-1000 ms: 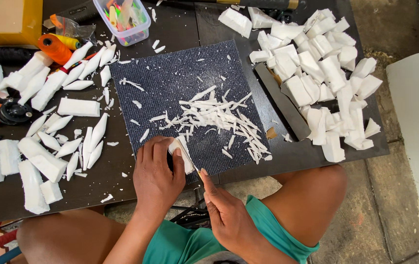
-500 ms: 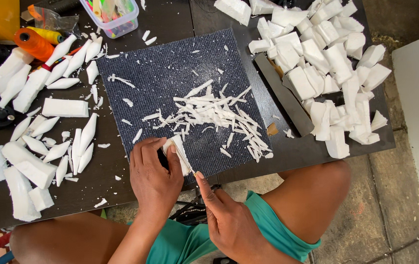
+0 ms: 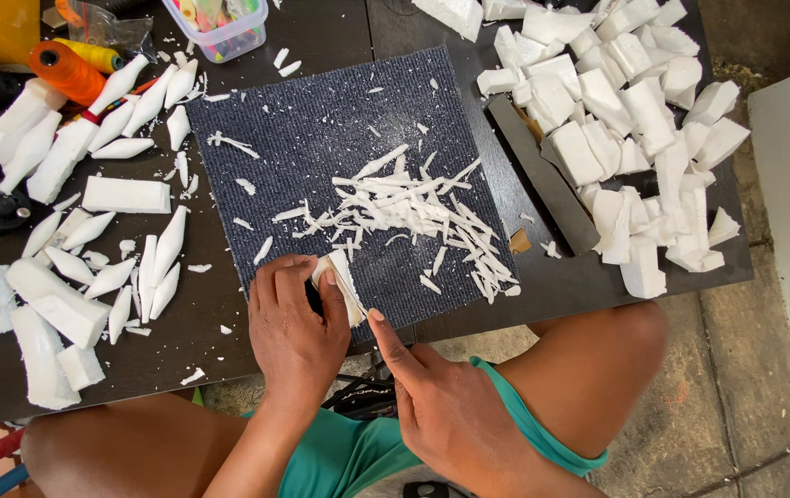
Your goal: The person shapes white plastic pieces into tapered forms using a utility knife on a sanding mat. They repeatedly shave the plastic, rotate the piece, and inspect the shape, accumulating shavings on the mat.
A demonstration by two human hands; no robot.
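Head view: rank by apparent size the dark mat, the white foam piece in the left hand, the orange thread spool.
1. dark mat, clearly largest.
2. orange thread spool.
3. white foam piece held in the left hand; partly hidden by fingers, so its rank against the spool is unsure.

Makeshift craft workshop — dark worktable on rough concrete floor, white foam blocks right of carpet mat, thread spools left — shavings on it.

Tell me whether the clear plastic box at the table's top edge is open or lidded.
Open: the clear plastic box shows no lid, and colourful small items inside lie exposed from above.
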